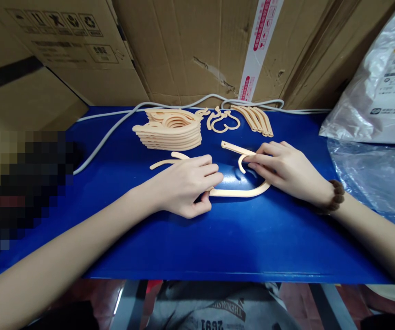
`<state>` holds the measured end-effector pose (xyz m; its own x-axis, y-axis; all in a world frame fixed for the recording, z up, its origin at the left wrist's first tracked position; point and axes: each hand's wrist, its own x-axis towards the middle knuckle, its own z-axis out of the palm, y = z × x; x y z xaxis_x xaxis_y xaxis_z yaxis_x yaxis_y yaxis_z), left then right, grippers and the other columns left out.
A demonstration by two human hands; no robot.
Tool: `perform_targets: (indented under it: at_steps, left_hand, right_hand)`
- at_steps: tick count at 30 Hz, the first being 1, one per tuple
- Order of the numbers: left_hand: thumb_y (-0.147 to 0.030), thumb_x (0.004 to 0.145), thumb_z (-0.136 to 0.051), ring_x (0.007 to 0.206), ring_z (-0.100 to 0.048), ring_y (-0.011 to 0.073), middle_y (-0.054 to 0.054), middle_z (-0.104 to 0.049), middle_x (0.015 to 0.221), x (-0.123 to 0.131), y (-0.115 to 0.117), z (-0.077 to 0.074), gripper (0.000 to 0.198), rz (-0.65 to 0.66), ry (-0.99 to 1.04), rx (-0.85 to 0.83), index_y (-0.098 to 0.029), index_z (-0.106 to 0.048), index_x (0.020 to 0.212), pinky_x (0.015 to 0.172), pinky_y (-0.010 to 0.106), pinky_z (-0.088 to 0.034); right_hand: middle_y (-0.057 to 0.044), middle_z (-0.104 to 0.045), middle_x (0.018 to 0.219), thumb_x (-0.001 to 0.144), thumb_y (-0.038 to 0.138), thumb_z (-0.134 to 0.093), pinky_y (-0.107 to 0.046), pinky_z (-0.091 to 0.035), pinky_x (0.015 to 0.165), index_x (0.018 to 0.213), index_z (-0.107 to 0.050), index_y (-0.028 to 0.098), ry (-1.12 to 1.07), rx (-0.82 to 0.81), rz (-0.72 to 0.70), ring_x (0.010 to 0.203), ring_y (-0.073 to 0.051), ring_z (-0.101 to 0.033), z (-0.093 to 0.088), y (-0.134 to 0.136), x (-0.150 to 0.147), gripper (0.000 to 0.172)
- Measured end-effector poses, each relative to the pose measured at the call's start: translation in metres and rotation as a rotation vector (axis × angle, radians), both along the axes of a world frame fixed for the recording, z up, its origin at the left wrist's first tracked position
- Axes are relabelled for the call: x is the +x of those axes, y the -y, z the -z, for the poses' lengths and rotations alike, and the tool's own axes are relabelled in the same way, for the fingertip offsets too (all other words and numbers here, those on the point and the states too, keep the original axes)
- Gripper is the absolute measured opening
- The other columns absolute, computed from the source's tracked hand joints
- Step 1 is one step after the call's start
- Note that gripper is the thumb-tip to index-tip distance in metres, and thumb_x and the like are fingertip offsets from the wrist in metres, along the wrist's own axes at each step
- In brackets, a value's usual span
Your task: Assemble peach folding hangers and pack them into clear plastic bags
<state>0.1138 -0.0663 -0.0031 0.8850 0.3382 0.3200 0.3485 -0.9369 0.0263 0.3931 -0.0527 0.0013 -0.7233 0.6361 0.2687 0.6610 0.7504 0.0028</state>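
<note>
A beige plastic clothes hanger part [240,193] curves between my two hands just above the blue table. My left hand [190,185] is closed on its left portion, thumb and index finger pinching it. Two thin curved ends [163,163] stick out beyond that hand's far side. My right hand [281,166] is closed around the bend at the right end. From its fingers a straight beige arm [238,149] with a hole at its tip points left, and a small curved hook [241,164] hangs below. How these pieces join is hidden by the fingers.
Behind my hands lie a stack of beige hanger parts [173,142], several loose hooks [230,127] and several curved arms [257,121]. A white cable [104,137] runs along the back. Cardboard boxes [183,50] wall the far side; a clear plastic bag [365,101] sits right.
</note>
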Motion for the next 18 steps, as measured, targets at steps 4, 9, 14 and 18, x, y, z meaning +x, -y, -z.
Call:
perform_targets:
  at_steps: [4,9,14,18]
  left_hand:
    - [-0.012,0.075,-0.051,0.078,-0.046,0.0223,0.006,-0.054,0.077,0.0006,-0.0016,-0.0007,0.006,0.007,-0.027,-0.029,-0.015,-0.056,0.075,0.072,0.036,-0.04]
    - [-0.01,0.079,-0.05,0.098,-0.053,0.0274,0.01,-0.062,0.098,-0.0014,-0.0038,0.0016,0.012,-0.023,-0.039,-0.033,-0.016,-0.058,0.085,0.093,0.044,-0.043]
    - [-0.002,0.084,-0.047,0.121,-0.051,0.0309,0.013,-0.06,0.123,-0.0034,-0.0062,0.0045,0.022,-0.041,-0.005,-0.054,-0.015,-0.062,0.092,0.104,0.046,-0.042]
    - [0.002,0.091,-0.039,0.123,-0.052,0.0245,0.012,-0.055,0.136,-0.0049,-0.0085,0.0076,0.032,-0.094,-0.015,-0.078,-0.017,-0.065,0.096,0.098,0.037,-0.047]
  right_hand:
    - [-0.006,-0.067,0.09,0.103,0.028,-0.045,-0.034,-0.038,0.074,0.113,-0.073,0.017,0.024,-0.004,0.032,0.08,-0.019,-0.06,-0.0001,-0.0005,0.0008,0.031]
    - [-0.005,-0.067,0.089,0.103,0.031,-0.045,-0.032,-0.04,0.07,0.122,-0.071,0.02,0.011,-0.058,0.14,0.077,-0.019,-0.062,0.0023,0.0004,-0.0007,0.034]
    - [-0.006,-0.071,0.098,0.102,0.03,-0.043,-0.029,-0.041,0.066,0.123,-0.071,0.022,-0.024,-0.133,0.241,0.081,-0.019,-0.066,0.0029,0.0029,-0.003,0.036]
    - [-0.004,-0.076,0.098,0.099,0.029,-0.045,-0.029,-0.039,0.062,0.12,-0.073,0.024,-0.021,-0.101,0.312,0.075,-0.018,-0.067,0.0018,0.0035,-0.004,0.036]
